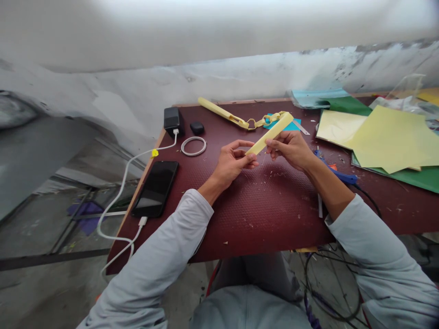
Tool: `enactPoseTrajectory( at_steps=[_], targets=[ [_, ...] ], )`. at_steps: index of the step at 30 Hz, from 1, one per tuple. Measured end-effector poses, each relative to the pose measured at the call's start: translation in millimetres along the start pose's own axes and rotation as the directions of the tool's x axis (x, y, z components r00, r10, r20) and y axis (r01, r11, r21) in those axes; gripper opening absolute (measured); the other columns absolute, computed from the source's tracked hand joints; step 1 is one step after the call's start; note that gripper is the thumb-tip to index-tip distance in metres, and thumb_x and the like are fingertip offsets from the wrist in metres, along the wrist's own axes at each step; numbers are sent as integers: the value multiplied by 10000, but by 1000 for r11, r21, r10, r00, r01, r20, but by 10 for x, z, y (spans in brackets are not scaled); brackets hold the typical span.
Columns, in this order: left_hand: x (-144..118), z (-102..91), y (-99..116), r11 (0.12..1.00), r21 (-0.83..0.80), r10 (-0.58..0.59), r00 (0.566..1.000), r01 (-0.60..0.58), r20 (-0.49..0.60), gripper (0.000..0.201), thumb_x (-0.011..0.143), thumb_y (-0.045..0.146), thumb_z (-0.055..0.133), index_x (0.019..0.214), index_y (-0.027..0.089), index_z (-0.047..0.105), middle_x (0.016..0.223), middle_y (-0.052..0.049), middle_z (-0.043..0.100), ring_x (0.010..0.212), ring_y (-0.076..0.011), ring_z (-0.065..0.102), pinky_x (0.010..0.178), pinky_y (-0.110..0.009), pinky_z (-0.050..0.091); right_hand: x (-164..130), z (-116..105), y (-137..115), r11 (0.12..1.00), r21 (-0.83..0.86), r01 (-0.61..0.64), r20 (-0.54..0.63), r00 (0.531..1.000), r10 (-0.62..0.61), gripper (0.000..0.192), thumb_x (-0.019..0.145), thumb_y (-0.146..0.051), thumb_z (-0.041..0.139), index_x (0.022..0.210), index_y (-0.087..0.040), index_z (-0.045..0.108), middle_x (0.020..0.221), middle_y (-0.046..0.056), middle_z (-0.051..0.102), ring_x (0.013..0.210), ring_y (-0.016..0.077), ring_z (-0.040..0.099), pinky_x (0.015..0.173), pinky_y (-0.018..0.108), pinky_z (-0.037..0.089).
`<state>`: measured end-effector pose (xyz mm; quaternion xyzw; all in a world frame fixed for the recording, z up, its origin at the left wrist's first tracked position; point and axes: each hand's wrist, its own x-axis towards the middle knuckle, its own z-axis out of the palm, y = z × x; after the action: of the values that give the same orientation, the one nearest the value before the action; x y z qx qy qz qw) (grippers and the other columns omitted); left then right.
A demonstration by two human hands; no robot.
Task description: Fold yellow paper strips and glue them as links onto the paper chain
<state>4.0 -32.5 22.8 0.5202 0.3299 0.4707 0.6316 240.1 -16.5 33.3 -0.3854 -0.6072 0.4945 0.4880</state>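
Observation:
A long yellow paper piece (pixel 270 137) slants between my two hands, raised above the maroon table. My left hand (pixel 236 157) pinches its lower left end between thumb and fingers. Farther up, my right hand (pixel 286 145) is closed on its lower edge, thumb in front. Just behind lies a yellow paper chain (pixel 252 123) of folded links, with a long flat yellow strip at its left end. The paper's far end overlaps the chain in view, and I cannot tell whether they are joined. A blue paper piece (pixel 295 125) lies partly under the chain.
On the maroon table (pixel 247 219) a black phone (pixel 156 188), a power bank (pixel 172 119), a white ring (pixel 194 146) and a small black case (pixel 197 127) lie left. Right are yellow sheets (pixel 398 137), a green sheet (pixel 411 176) and a blue glue gun (pixel 339 173) with its cord.

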Motion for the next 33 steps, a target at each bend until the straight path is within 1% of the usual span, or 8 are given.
enactPoseTrajectory(
  at_steps=[3,7,14,19,24,29,31,33],
  targets=[
    [-6,16,4,1000,6,3,1000,-3,9,577,750,384,1026,1196,157,738,827,-31,807,714,-147,799,680,-243,659,-16,45,16,999,-38,-21,78,997,24,331,891,-478,931,910,-161,840,806,54,797,595,122,680,547,254,617],
    [-14,25,1,1000,11,5,1000,-5,13,584,751,394,1026,1197,153,735,844,-40,819,730,-149,798,698,-255,667,-36,115,20,996,-76,-47,145,988,58,352,904,-509,907,888,-163,841,794,54,799,599,129,679,561,266,631],
    [2,9,8,999,-20,-41,999,41,-2,591,746,354,1023,1213,132,738,875,-69,835,750,-180,821,686,-273,677,-36,100,-52,996,-86,-19,150,988,32,353,902,-494,916,842,-159,824,736,45,773,557,121,667,531,251,587],
    [11,-26,-8,997,-19,-74,997,73,-15,461,745,387,1024,1019,118,768,880,-82,833,768,-173,825,703,-256,659,-20,31,-47,996,-85,-6,140,990,18,366,900,-504,914,838,-158,812,759,47,767,566,117,656,536,255,576],
    [5,-60,-44,986,-52,-155,987,157,33,424,745,402,1034,902,119,760,885,-97,836,813,-178,832,734,-259,659,-20,58,-30,998,-62,-20,131,991,28,395,886,-534,923,847,-172,771,775,29,750,569,108,652,534,251,587],
    [-14,-48,-38,967,-60,-239,965,246,109,412,732,380,1048,907,108,791,880,-92,818,825,-175,822,764,-276,686,-33,141,-32,999,-17,-40,140,989,42,460,879,-592,919,850,-207,668,739,-15,683,573,108,637,522,256,616],
    [-17,-37,-26,972,-29,-231,968,235,93,434,739,410,1041,952,111,810,878,-76,802,784,-157,799,729,-272,687,-41,145,-42,999,-41,-27,177,984,34,461,893,-595,907,848,-212,655,693,-32,649,549,101,607,510,247,601],
    [-10,-36,-19,983,0,-181,982,182,55,450,739,440,1035,965,119,814,839,-48,774,707,-123,748,670,-250,670,-52,133,-61,994,-105,-13,224,974,37,456,916,-594,887,839,-210,654,671,-34,642,533,95,593,500,233,575]
  ],
)
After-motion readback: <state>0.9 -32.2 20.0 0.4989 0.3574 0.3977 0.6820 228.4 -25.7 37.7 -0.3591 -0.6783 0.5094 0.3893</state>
